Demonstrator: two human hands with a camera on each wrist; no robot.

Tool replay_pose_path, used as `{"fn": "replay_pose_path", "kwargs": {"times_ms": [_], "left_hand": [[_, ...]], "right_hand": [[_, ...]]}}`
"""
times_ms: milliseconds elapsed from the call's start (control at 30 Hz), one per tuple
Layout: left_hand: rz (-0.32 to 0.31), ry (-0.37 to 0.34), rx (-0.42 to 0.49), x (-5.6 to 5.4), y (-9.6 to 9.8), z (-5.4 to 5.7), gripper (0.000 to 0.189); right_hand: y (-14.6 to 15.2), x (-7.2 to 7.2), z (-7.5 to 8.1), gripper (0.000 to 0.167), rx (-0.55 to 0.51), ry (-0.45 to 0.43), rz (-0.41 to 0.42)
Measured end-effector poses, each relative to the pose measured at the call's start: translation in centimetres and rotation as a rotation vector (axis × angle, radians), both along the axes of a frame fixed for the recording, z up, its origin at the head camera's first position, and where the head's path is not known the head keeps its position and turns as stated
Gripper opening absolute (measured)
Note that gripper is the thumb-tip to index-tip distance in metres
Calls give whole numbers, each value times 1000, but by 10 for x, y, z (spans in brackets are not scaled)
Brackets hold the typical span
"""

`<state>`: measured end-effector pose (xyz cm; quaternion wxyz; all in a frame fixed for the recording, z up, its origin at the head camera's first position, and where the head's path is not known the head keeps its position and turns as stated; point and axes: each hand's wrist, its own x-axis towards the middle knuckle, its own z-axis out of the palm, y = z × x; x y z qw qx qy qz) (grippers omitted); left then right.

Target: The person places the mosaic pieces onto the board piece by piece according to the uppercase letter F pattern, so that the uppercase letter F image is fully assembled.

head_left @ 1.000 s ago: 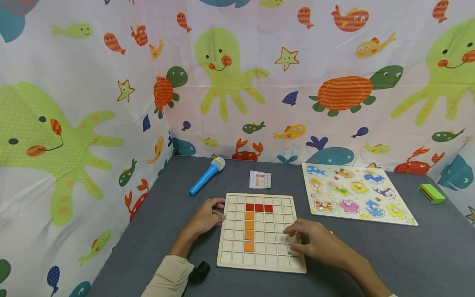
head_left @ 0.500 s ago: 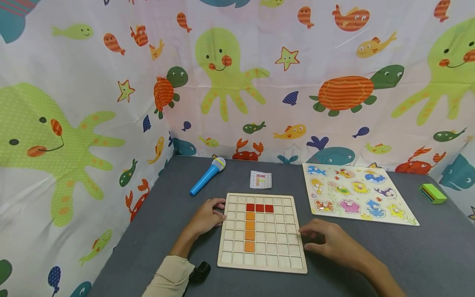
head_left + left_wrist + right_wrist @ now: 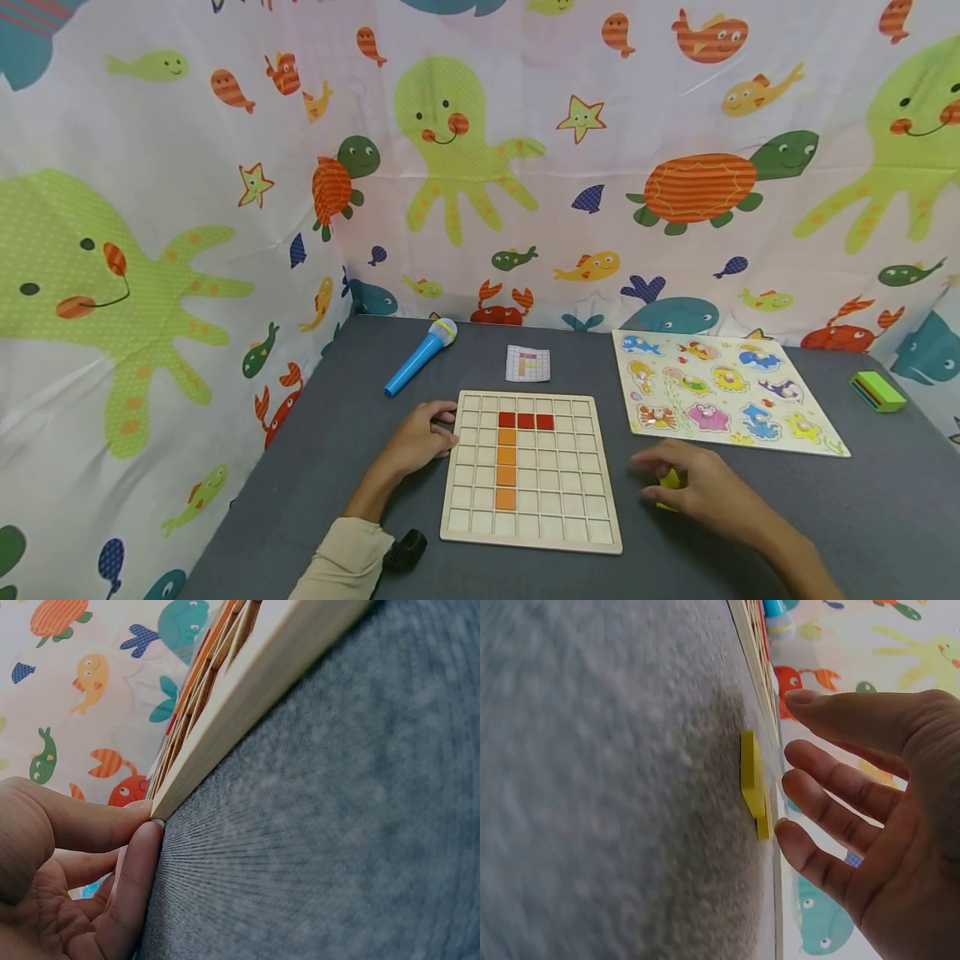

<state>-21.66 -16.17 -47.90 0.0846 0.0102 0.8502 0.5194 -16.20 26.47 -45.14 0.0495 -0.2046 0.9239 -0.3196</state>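
A wooden grid board (image 3: 558, 482) lies on the dark table, with a row of red tiles (image 3: 526, 422) and a column of orange tiles (image 3: 506, 476) set in its cells. At its left edge, my left hand (image 3: 415, 439) holds the rim (image 3: 176, 791) between thumb and finger. To the right of the board, my right hand (image 3: 693, 483) hovers with fingers spread and nothing between them. Under it two yellow tiles (image 3: 750, 771) lie on the table, partly hidden by the hand in the head view.
A small printed pattern card (image 3: 528, 364) lies behind the board, with a blue toy microphone (image 3: 422, 357) to its left. A sea-animal peg puzzle (image 3: 723, 397) is at the back right, near a green sponge-like block (image 3: 877, 392). A patterned cloth (image 3: 465, 200) hangs behind.
My right hand has moved right, from over the board's right side to above the yellow tiles. The left hand and the tiles on the board have stayed put.
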Motion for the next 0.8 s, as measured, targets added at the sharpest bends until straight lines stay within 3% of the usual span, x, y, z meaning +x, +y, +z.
{"fn": "replay_pose_path", "kwargs": {"times_ms": [333, 633, 800], "left_hand": [[2, -2, -3, -1, 0, -2, 54], [0, 2, 1, 0, 0, -2, 54], [1, 2, 9, -1, 0, -2, 54]], "right_hand": [[17, -3, 2, 37, 29, -66, -77], [24, -5, -3, 36, 29, 6, -69], [27, -6, -5, 37, 46, -8, -75]]}}
